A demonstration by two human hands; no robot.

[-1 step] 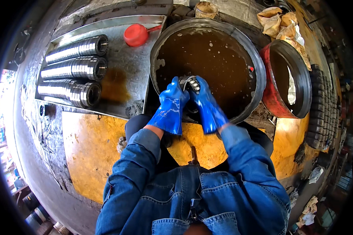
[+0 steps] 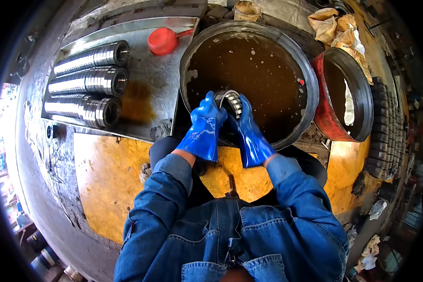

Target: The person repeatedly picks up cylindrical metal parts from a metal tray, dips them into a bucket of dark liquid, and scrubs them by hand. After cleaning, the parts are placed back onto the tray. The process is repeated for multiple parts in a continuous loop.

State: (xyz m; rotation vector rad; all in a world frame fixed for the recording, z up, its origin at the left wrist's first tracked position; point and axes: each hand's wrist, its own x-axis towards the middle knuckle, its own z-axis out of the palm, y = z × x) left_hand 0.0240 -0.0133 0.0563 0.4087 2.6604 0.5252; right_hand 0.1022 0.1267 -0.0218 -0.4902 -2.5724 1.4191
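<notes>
A shiny roller bearing (image 2: 231,102) is between my two gloved hands, tilted so that a row of rollers shows on its right side. My left hand (image 2: 207,112), in a blue rubber glove, grips the left edge. The right hand (image 2: 243,121), gloved alike, is closed around the other side. Both hands are over the near rim of a wide round tub (image 2: 310,101) of murky brown liquid (image 2: 249,66). The palms and some fingertips are hidden.
Left of the tub, a metal tray (image 2: 148,61) carries three rows of stacked bearing rings (image 2: 87,82) and a red dipper (image 2: 162,41). A red-sided drum (image 2: 320,89) stands at the right, near crumpled brown paper (image 2: 331,26). Yellow boards (image 2: 108,183) lie on the floor.
My right hand has shifted slightly on the bearing, and more of the rollers now show. The left hand has barely moved.
</notes>
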